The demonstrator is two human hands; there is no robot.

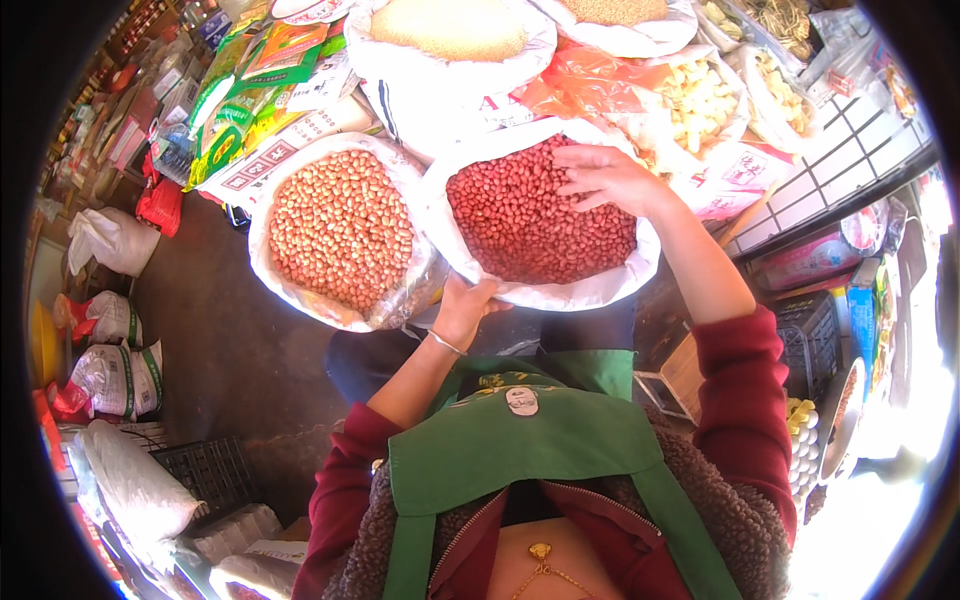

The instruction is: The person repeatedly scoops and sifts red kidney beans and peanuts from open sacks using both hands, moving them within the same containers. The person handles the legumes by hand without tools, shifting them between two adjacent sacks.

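A white woven sack point(570, 296) with a rolled-down rim stands before me, filled with red-skinned peanuts point(525, 210). My left hand point(466, 304) grips the near left part of its rim, the thumb over the edge. Over the far right of the red peanuts, my right hand point(611, 180) is spread with fingers apart; whether the fingertips touch the nuts I cannot tell. Nothing shows between those fingers. To the left, another white sack point(259, 247) holds paler brown peanuts point(341, 229), its side close to my left wrist.
Behind stand a sack of pale grain point(450, 30), a sack of tan grain point(615, 9) and a bag of pale yellow dried pieces point(697, 101). Colourful packets point(247, 97) lie at back left. A white wire grid point(832, 165) and black crate point(806, 337) are at right. Bags point(112, 382) line the left.
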